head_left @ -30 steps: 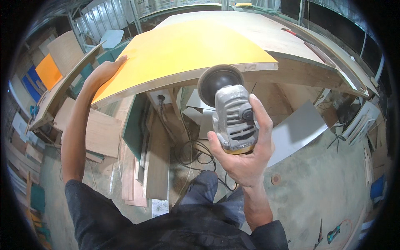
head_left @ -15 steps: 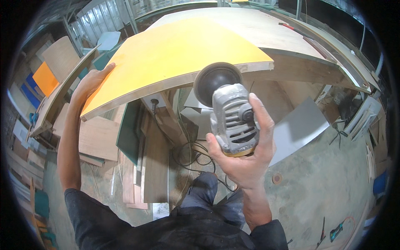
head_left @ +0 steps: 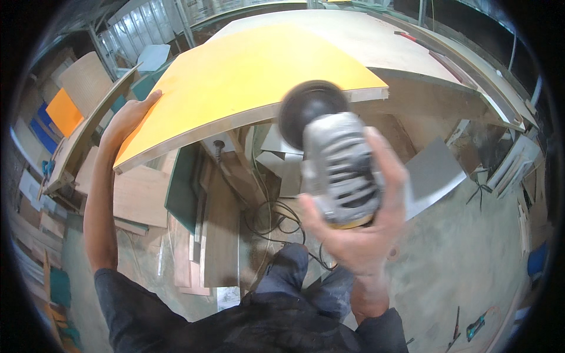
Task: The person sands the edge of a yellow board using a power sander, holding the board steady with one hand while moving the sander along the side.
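Note:
A yellow-orange faced board [head_left: 235,79] lies on the workbench, its near edge bare and pale. My left hand [head_left: 130,116] grips the board's left edge, the thumb end showing at the top and the other fingers hidden. My right hand [head_left: 376,217] is wrapped round the body of a dusty grey angle grinder [head_left: 341,165], blurred by motion. The grinder's round dark disc [head_left: 312,112] is at the board's near edge, towards its right end; whether it touches the edge I cannot tell.
A pale sheet top [head_left: 353,35] stretches behind the board, with a red-handled tool [head_left: 406,36] on it. Under the bench stand a green panel [head_left: 183,188] and wooden boards [head_left: 220,235]. A black cable [head_left: 282,217] coils near my legs. Tools [head_left: 475,326] lie on the floor at right.
My right hand and the angle grinder have shifted right along the near edge and slightly towards me. My left hand and the board have stayed in place.

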Demonstrator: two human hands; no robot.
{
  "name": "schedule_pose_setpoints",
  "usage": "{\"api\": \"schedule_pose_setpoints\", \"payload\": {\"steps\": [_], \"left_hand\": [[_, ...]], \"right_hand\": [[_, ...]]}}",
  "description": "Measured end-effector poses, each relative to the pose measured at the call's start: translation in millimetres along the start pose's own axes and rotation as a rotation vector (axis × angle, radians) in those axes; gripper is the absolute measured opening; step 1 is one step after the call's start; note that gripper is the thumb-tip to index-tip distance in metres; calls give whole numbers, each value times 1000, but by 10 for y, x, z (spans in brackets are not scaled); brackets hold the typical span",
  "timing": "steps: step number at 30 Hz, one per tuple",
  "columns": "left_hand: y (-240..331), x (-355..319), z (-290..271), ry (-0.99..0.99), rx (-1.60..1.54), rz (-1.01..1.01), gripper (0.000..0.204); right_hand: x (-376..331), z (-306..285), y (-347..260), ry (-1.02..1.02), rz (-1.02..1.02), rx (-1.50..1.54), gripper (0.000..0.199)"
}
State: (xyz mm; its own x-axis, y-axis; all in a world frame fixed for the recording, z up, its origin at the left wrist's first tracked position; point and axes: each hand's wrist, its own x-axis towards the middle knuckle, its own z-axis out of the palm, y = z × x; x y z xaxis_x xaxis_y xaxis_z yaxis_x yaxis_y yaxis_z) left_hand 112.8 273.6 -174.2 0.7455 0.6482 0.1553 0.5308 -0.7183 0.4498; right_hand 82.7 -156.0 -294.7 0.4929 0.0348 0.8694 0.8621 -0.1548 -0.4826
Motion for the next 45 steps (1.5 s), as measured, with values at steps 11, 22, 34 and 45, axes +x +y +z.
{"api": "schedule_pose_setpoints", "payload": {"steps": [11,22,34,45], "left_hand": [[-32,10,-16,-63,-157,58,65],[-38,21,4,-59,-67,57,69],[-99,48,-1,-8,-76,96,67],[16,-56,16,-69,-218,22,64]], "right_hand": [[-25,99,83,46,7,1,91],[31,-305,267,88,148,34,88],[-38,5,40,-48,71,-41,92],[122,-536,510,171,185,-31,86]]}}
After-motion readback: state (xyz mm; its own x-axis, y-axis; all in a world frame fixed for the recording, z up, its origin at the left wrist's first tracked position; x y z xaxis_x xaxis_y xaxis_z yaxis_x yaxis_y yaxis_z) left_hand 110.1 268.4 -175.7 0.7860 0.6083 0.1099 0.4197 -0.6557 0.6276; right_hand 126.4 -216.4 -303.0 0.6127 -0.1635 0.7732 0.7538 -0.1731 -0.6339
